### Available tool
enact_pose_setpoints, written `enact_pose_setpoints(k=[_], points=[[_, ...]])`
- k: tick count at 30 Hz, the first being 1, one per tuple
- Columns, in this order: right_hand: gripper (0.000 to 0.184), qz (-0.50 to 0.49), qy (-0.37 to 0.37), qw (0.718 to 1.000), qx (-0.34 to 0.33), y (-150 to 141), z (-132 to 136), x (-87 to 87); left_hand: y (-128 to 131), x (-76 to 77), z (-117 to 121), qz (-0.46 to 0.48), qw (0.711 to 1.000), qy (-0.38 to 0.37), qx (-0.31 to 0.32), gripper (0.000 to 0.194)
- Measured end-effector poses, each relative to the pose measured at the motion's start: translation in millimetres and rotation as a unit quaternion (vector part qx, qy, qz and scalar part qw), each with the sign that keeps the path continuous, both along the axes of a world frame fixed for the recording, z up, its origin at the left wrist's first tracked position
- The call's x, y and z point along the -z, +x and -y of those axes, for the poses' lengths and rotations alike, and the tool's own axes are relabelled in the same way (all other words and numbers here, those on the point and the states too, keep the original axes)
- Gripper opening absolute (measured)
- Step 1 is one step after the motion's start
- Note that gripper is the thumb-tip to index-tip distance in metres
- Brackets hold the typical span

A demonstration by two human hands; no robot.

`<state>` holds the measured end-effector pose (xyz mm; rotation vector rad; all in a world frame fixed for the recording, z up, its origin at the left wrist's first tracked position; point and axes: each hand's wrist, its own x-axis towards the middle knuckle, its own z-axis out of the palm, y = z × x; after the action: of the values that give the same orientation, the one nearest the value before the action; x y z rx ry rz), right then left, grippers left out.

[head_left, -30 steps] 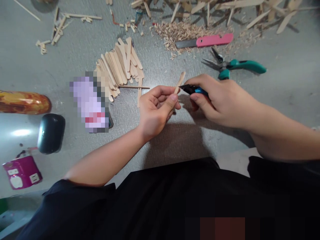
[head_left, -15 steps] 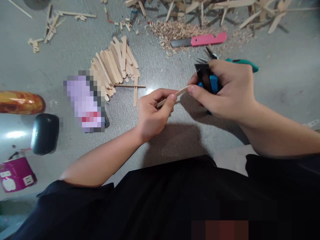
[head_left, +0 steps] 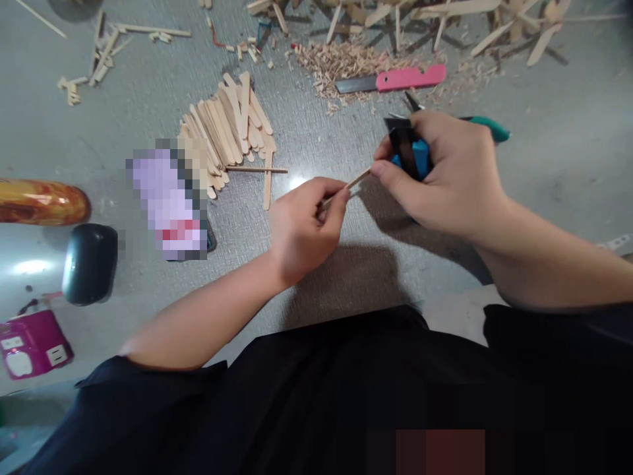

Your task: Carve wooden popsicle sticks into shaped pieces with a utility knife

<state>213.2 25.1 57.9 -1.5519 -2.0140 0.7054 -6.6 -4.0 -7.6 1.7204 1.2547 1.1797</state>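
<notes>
Pinching wooden stick [head_left: 359,177], phone [head_left: 167,206] nearby (pixelated)

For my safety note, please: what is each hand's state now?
Left hand: closed, holding wooden craft stick.
Right hand: closed, holding blue-and-black tool and the stick's end.

A grey table [head_left: 148,105] bears a pink knife [head_left: 410,78]. Shavings [head_left: 341,61] lie mostly behind it, green pliers [head_left: 489,126] in front, wooden sticks [head_left: 225,132] to its left.
</notes>
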Motion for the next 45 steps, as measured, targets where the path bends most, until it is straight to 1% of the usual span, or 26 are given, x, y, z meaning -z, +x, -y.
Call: enact_pose_setpoints(k=[2, 4, 6, 8, 10, 12, 15, 17, 20, 22, 25, 28, 30, 32, 35, 36, 40, 45], points=[[0.006, 0.052, -0.023, 0.998, 0.015, 1.9, -2.5, 1.0, -2.1, 1.4, 1.6, -0.133, 0.989, 0.063, 0.027, 0.018], [0.003, 0.08, -0.041, 0.996, 0.03, 3.1, -4.2, 0.4, -3.0, 2.2, 3.3, -0.244, 0.962, 0.117, 0.041, 0.022], [0.007, 0.084, -0.049, 0.995, 0.026, 3.1, -4.1, -1.8, -3.0, 2.6, 5.0, -0.318, 0.936, 0.146, 0.044, 0.026], [0.01, 0.091, -0.055, 0.994, 0.005, 2.2, -2.0, -3.8, -2.8, 3.1, 6.1, -0.349, 0.923, 0.156, 0.043, 0.028], [0.014, 0.115, -0.066, 0.991, -0.025, 1.0, 1.7, -2.8, -2.8, 4.0, 5.8, -0.357, 0.919, 0.163, 0.039, 0.028], [0.021, 0.152, -0.072, 0.984, -0.051, -0.3, 6.9, 2.2, -3.5, 5.1, 4.2, -0.356, 0.919, 0.165, 0.027, 0.028], [0.031, 0.185, -0.064, 0.978, -0.07, -3.0, 16.2, 12.6, -5.5, 7.0, 0.3, -0.347, 0.925, 0.153, 0.021, 0.029], [0.031, 0.197, -0.058, 0.975, -0.08, -5.5, 21.6, 16.6, -6.7, 8.0, -2.1, -0.332, 0.932, 0.143, 0.025, 0.029], [0.029, 0.241, -0.056, 0.964, -0.096, -9.0, 24.6, 15.1, -7.3, 8.8, -4.4, -0.301, 0.945, 0.122, 0.029, 0.028], [0.029, 0.264, -0.067, 0.957, -0.104, -10.3, 23.3, 12.0, -6.9, 9.2, -5.3, -0.28, 0.954, 0.098, 0.031, 0.028], [0.028, 0.253, -0.096, 0.957, -0.103, -10.1, 20.2, 10.7, -6.2, 10.4, -6.2, -0.261, 0.962, 0.078, 0.032, 0.028], [0.027, 0.208, -0.113, 0.967, -0.092, -9.4, 19.2, 12.7, -6.1, 11.9, -6.4, -0.27, 0.958, 0.092, 0.033, 0.028], [0.028, 0.195, -0.12, 0.969, -0.089, -10.0, 18.9, 12.0, -6.0, 11.9, -5.8, -0.289, 0.951, 0.108, 0.031, 0.028], [0.029, 0.224, -0.138, 0.959, -0.101, -11.8, 17.9, 8.3, -5.8, 10.7, -4.9, -0.317, 0.941, 0.119, 0.028, 0.027], [0.039, 0.283, -0.173, 0.935, -0.127, -15.2, 15.4, 0.1, -4.9, 7.9, -3.9, -0.351, 0.927, 0.129, 0.026, 0.028], [0.041, 0.292, -0.178, 0.931, -0.13, -16.1, 14.6, -2.1, -4.6, 7.2, -3.8, -0.358, 0.924, 0.131, 0.027, 0.028], [0.039, 0.295, -0.177, 0.93, -0.13, -18.2, 13.4, -5.5, -3.9, 6.4, -4.5, -0.367, 0.921, 0.126, 0.032, 0.029], [0.035, 0.29, -0.172, 0.933, -0.129, -17.8, 14.3, -1.4, -4.6, 6.7, -4.7, -0.363, 0.926, 0.099, 0.037, 0.027]])
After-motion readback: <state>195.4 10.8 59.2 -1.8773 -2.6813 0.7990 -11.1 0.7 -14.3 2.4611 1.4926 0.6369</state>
